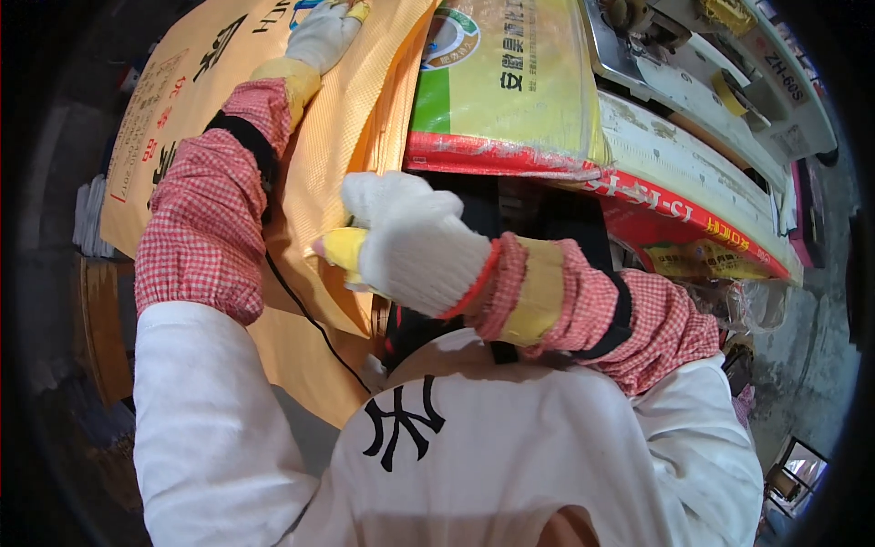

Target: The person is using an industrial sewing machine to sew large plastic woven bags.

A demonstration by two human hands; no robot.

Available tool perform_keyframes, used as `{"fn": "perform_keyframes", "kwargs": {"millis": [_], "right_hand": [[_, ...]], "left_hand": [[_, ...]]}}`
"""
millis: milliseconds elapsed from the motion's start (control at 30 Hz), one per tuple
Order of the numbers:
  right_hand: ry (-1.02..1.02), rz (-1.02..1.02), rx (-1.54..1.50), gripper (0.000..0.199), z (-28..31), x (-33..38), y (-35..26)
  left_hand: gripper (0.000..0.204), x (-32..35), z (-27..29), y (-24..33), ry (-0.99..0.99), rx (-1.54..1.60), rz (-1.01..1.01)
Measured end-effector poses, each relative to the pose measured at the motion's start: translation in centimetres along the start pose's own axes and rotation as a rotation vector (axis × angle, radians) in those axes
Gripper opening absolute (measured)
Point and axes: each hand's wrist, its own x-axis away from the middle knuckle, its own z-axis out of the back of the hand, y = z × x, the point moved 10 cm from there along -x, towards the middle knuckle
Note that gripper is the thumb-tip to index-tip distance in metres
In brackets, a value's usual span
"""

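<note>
A large orange-yellow woven sack (314,214) with dark and red print lies in front of me, its side folded in long pleats. My right hand (410,237), in a white knit glove with a yellow-wrapped thumb, is closed on the sack's near edge. Higher up, my left hand (324,38), gloved in white with yellow wrapping, lies against the sack's far part. Its fingers run to the upper border of the picture, so their grip is not clear. Something blue (305,11) shows beside those fingers. Checked red sleeve covers (210,201) wrap both forearms.
To the right lies a yellow, green and red printed sack (510,100). Beyond it stands a pale machine (729,100) with metal parts. A black cord (305,314) crosses the near part of the woven sack. At the left are a wooden piece (105,328) and stacked pale material (91,214).
</note>
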Motion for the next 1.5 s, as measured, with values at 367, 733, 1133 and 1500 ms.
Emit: {"fn": "perform_keyframes", "kwargs": {"millis": [367,733,1133,1500], "right_hand": [[0.193,0.185,-0.105,0.03,-0.2,0.7,-0.2],[0.407,0.384,-0.101,0.034,6.5,-2.4,-4.9],[0.296,0.152,-0.403,0.032,8.4,-3.1,-4.3],[0.302,0.281,0.186,0.056,3.6,0.1,-5.8]], "left_hand": [[0.035,0.7,1.9,2.9,0.117,-0.027,-0.126],[0.041,10.1,13.0,-4.8,-0.018,0.159,0.043],[0.046,25.6,11.4,-10.9,0.006,-0.051,0.534],[0.046,21.8,10.0,-11.8,0.055,-0.321,0.531]]}}
